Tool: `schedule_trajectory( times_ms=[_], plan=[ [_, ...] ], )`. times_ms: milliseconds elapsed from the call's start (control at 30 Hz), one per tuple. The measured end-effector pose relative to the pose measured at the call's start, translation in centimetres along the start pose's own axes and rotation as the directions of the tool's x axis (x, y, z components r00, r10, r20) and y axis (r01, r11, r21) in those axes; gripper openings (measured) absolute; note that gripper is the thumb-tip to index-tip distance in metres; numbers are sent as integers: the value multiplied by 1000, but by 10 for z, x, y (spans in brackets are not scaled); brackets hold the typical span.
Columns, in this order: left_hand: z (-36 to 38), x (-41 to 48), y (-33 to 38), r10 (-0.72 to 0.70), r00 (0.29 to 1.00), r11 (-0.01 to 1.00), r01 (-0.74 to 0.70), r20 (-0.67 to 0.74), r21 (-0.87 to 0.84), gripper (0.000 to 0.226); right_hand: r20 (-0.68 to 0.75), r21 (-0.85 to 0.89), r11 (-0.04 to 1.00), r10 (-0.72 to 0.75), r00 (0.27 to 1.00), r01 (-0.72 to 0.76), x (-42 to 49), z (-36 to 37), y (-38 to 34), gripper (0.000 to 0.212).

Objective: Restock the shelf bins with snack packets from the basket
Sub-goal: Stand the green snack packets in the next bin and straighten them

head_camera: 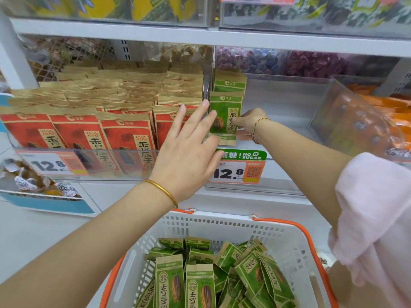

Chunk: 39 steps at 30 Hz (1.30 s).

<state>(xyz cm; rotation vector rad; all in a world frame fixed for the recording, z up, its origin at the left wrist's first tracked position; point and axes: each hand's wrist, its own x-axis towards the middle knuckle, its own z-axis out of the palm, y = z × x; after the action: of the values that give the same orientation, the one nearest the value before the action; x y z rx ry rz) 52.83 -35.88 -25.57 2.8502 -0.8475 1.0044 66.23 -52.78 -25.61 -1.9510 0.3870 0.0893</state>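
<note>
A white basket [233, 221] with orange handles sits low in the middle, holding several green snack packets [195, 285]. Above it is a clear shelf bin [289, 101], mostly bare inside. My right hand [250, 123] grips the right edge of a green packet [225, 117] standing upright at the bin's left wall. A second green packet [230, 82] stands behind it. My left hand [189, 150] is spread flat, fingers apart, with its fingertips touching the front packet's left side.
The bin to the left holds several red packets [89, 130] in rows. Price tags reading 12.8 [236, 170] hang on the bin fronts. An orange-packet bin [367, 121] is at the right. More bins fill the shelf above.
</note>
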Motion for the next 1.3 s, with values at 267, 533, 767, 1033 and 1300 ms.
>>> schedule_trajectory(
  times_ms=[267,533,767,1033,1300],
  plan=[
    [-1,0,1,-4,1000,1000,4,2,-11,43,8,-50,999,19,1000,-18,-5,1,-3,26],
    [-2,-3,3,20,1000,1000,-20,-13,-9,40,98,-221,972,106,990,-82,-9,-4,-4,14],
    [-5,-7,7,59,997,996,-62,-58,-57,33,104,-319,947,87,991,-50,-13,-8,-5,12],
    [-16,-13,20,89,965,992,-108,-246,-64,25,-14,-326,917,-246,969,229,-44,-37,-9,19],
    [-1,-46,53,314,944,940,-324,-105,-105,16,138,116,907,-418,898,405,-187,-99,36,16]
  ],
)
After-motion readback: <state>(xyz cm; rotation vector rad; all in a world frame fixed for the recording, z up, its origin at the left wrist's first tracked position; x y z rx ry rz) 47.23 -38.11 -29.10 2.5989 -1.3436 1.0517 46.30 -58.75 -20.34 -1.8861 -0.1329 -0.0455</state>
